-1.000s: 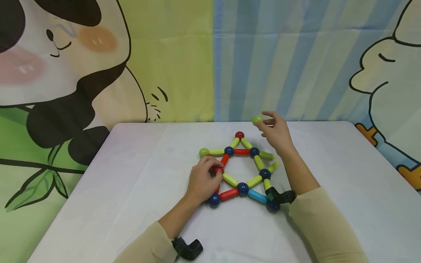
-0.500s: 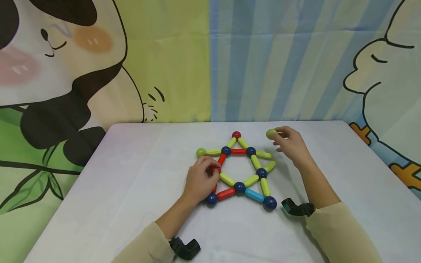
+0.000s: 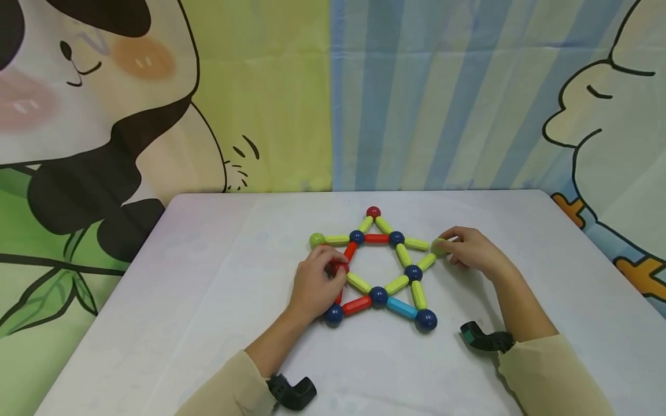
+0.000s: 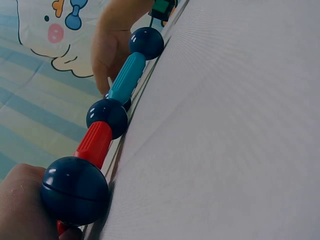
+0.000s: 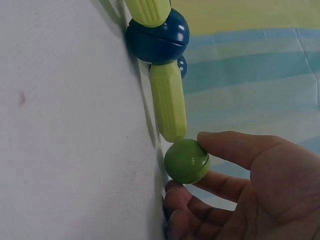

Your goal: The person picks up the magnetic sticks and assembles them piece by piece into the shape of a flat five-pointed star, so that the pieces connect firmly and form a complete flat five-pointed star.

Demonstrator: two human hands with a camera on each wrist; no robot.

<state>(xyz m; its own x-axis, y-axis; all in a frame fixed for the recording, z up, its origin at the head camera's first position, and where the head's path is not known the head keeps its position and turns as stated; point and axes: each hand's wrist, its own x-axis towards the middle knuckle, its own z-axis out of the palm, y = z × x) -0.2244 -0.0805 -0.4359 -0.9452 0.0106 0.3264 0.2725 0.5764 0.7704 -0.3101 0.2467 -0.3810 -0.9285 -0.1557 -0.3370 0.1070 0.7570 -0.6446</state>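
A star-shaped figure of magnetic sticks and balls lies flat on the white table (image 3: 218, 289). At its right, my right hand (image 3: 476, 251) pinches a green ball (image 5: 186, 161) between thumb and fingers. In the right wrist view this ball is at the end of a yellow-green stick (image 5: 168, 102), which joins a dark blue ball (image 5: 159, 37). In the head view a second yellow-green stick (image 3: 416, 244) also ends by the green ball. My left hand (image 3: 318, 283) holds a red ball (image 3: 341, 268) on the figure's left side, partly covering it.
Another green ball (image 3: 317, 240) forms the left tip, and a red ball (image 3: 373, 213) the far tip. Dark blue balls stand at the near corners, left (image 3: 333, 315) and right (image 3: 426, 320). A printed cloth (image 3: 442, 104) hangs behind the table. Each wrist wears a black device.
My right hand has come from the far edge rightward and down toward me, bringing the green ball to the stick ends on the right. The left hand stays on the red ball.
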